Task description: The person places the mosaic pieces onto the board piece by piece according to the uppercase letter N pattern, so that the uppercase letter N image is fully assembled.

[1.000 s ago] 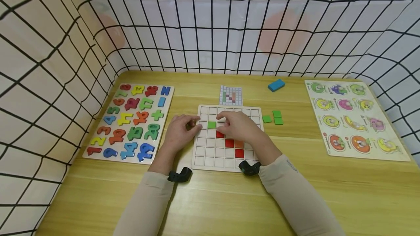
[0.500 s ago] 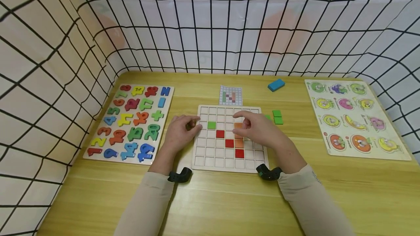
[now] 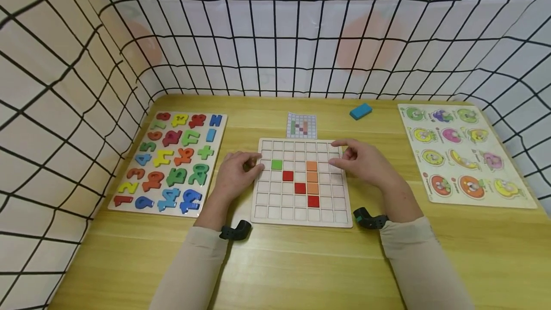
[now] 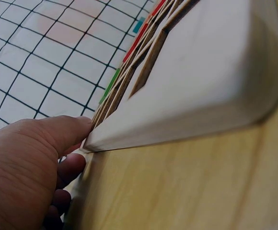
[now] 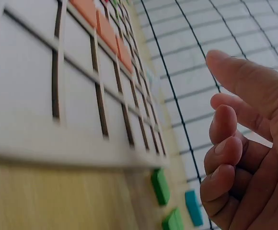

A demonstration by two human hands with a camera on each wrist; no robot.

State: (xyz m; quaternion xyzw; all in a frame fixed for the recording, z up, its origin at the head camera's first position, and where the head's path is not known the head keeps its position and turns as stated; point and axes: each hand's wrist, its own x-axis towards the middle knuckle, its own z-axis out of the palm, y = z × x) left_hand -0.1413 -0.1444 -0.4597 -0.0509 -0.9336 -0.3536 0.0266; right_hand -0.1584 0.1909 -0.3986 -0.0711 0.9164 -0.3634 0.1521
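A wooden grid board (image 3: 275,200) lies in the middle of the table. On it sit one green square tile (image 3: 277,164), several red tiles (image 3: 300,188) on a diagonal, and a column of orange tiles (image 3: 312,177). My left hand (image 3: 237,173) rests at the board's left edge, thumb and index fingertips at the rim. My right hand (image 3: 366,162) hovers over the board's right edge, thumb and index apart with nothing between them. Green tiles (image 5: 160,187) lie beside the board in the right wrist view; my right hand hides them in the head view.
A small printed pattern card (image 3: 302,126) lies behind the board. The blue block (image 3: 360,111) is at the back right. A number puzzle (image 3: 172,161) stands left, a fruit puzzle board (image 3: 467,157) right. Black wire mesh (image 3: 275,37) encloses the table's back and sides.
My right hand has moved right, from above the green tile to the board's right edge, uncovering the red and orange tiles and covering the loose green ones. My left hand has stayed put.
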